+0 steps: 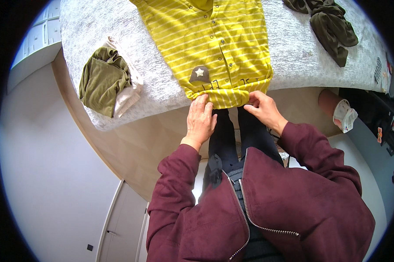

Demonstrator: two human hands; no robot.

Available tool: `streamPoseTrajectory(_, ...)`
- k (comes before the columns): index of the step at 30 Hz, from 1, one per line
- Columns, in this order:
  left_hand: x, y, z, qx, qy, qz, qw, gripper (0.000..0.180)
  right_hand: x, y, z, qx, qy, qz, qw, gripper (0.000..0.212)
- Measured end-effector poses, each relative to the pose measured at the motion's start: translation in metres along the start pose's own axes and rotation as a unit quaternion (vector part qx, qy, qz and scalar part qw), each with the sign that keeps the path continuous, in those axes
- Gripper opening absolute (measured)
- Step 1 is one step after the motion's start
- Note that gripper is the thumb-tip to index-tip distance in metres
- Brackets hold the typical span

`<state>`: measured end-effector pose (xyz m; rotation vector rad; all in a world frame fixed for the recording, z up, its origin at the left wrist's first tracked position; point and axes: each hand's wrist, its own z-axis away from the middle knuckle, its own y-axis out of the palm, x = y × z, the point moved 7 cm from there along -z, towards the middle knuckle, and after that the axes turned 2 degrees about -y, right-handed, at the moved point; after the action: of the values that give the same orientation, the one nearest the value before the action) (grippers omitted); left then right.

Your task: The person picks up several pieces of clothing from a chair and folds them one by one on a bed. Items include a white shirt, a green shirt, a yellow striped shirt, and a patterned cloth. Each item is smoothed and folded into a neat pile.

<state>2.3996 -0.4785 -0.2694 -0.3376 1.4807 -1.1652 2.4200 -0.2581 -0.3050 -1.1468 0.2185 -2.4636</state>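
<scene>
A yellow shirt (232, 39) with pale stripes lies spread on the bed. Snap buttons run down its front, and a dark patch (199, 74) bearing a light star sits near the hem. That hem is turned up in a loose fold at the bed's near edge. My left hand (200, 121) holds the fold's left part, fingers over the cloth and thumb below. At the right corner of the fold, my right hand (266, 111) pinches the fabric between thumb and fingers.
On the bed (162, 94), an olive green folded garment (103, 81) rests over a pale cloth (129, 98) at left. Dark olive clothing (332, 28) lies crumpled at the far right. A lined bin (344, 115) stands beyond the bed's right edge, near dark shelving (382, 118).
</scene>
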Motion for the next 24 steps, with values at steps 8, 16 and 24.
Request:
streamPoseTrajectory(8,0.007,-0.002,-0.008,0.011,-0.039,0.051,0.998,0.033,0.049,0.02,0.007,0.178,-0.113,-0.247,0.946,0.011)
streamPoseTrajectory(16,0.007,0.001,-0.009,0.032,-0.065,0.035,0.997,0.04,0.051,0.027,0.019,0.216,-0.104,-0.269,0.933,0.021)
streamPoseTrajectory(24,0.0,0.001,-0.009,0.046,-0.031,-0.021,0.998,0.042,0.008,-0.034,-0.001,-0.071,-0.058,-0.224,0.97,0.02)
